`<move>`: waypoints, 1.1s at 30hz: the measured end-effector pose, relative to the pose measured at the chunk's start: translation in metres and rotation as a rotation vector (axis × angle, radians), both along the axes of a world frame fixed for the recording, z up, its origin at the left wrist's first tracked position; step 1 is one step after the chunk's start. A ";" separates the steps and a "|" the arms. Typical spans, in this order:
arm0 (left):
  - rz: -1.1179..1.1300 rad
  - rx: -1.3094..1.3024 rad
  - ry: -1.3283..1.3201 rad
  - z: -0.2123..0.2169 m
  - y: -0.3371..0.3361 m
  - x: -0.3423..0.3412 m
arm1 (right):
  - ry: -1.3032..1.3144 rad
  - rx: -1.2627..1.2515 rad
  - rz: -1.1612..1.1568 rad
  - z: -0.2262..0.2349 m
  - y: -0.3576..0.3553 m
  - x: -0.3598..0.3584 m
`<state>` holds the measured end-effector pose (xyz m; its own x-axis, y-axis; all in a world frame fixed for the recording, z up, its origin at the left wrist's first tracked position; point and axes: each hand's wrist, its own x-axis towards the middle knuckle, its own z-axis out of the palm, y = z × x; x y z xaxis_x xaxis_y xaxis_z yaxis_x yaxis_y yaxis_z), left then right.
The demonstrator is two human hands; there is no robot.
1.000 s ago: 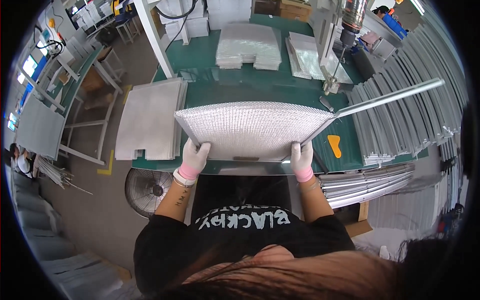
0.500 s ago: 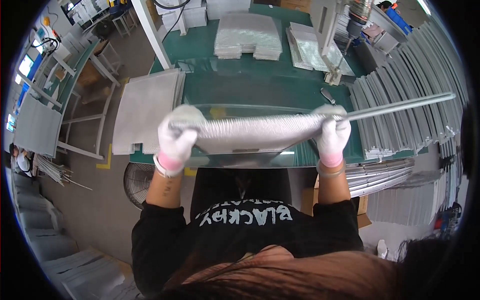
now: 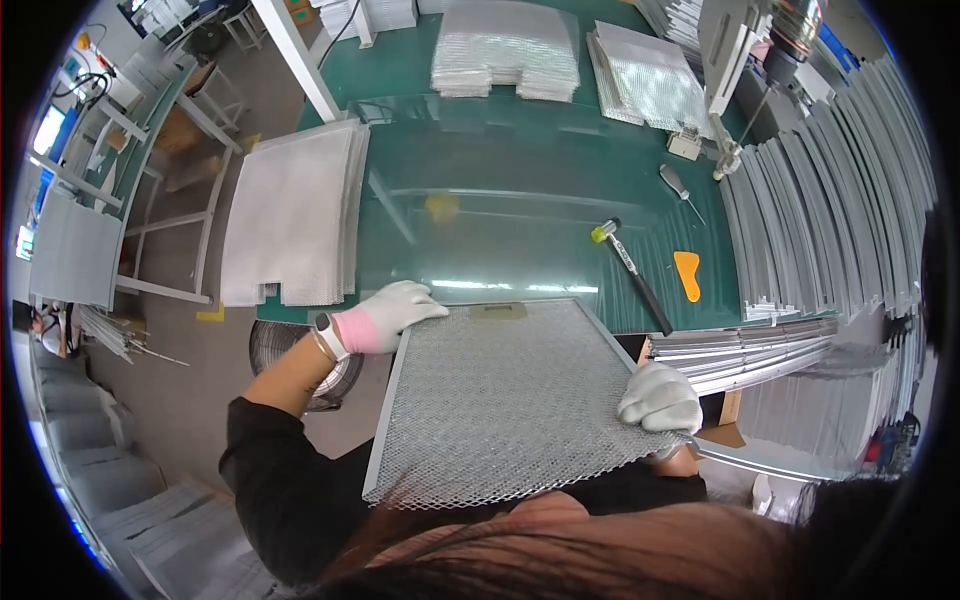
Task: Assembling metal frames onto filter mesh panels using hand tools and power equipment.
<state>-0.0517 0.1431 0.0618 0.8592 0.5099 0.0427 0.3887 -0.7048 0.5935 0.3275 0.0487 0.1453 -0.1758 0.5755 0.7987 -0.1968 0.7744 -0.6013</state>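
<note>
A silvery mesh filter panel (image 3: 500, 400) leans between my body and the table's near edge, with metal frame strips along its left, far and right sides. Its near edge shows bare mesh. My left hand (image 3: 393, 312), in a white glove with a pink cuff, grips the far left corner. Gloved in white too, my right hand (image 3: 660, 398) is closed around the panel's right edge near its near corner. From beside that hand a loose frame strip (image 3: 780, 470) runs off to the right. A small tan tab (image 3: 498, 312) sits at the panel's far edge.
On the green table (image 3: 480, 150) lie a rubber mallet (image 3: 635, 270), an orange scraper (image 3: 687, 276) and a screwdriver (image 3: 680, 190). Mesh sheet stacks (image 3: 290, 210) stand left and at the back (image 3: 505, 50). A drill-like tool (image 3: 790, 45) hangs back right, beside rows of panels (image 3: 830, 190).
The panel has swung from edge-on above the table to face-up, tilted toward my body. Both hands have come nearer, the right one lower. The mallet and scraper have come into view.
</note>
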 end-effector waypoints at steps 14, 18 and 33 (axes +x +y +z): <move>-0.335 -0.440 0.048 -0.046 0.055 0.148 | 0.077 -0.027 0.015 -0.016 -0.006 0.003; -0.249 -0.481 0.066 -0.012 0.060 0.141 | 0.063 -0.038 -0.034 -0.001 -0.008 -0.002; 0.464 0.312 -1.167 0.109 -0.017 0.040 | 0.031 -0.144 -0.274 0.034 0.102 -0.021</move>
